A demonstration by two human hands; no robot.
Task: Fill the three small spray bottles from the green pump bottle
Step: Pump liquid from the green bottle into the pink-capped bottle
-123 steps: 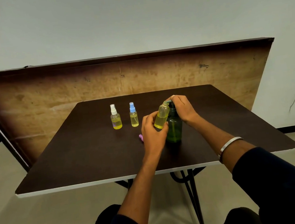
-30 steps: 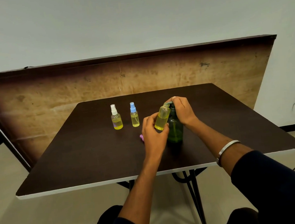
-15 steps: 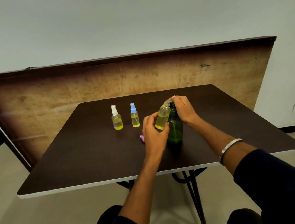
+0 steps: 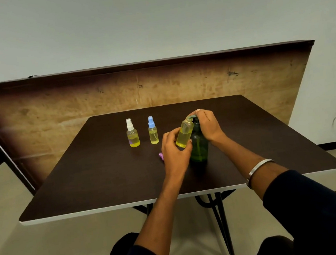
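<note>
Nothing moved: left hand still grips uncapped bottle, right hand curled over green pump bottle; no legible labels.

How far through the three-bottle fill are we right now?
Done, apparently: the white-capped small spray bottle and blue-capped small spray bottle stand capped, holding yellow liquid. In hand: the left hand tilts the uncapped third small bottle to the spout while the right hand presses the dark green pump bottle. Left: top up, then refit the pink cap.

Head view: worn on the person's head, facing forward and down over the bench.
Nearness: within arm's reach.
Shared views: single camera only.
</note>
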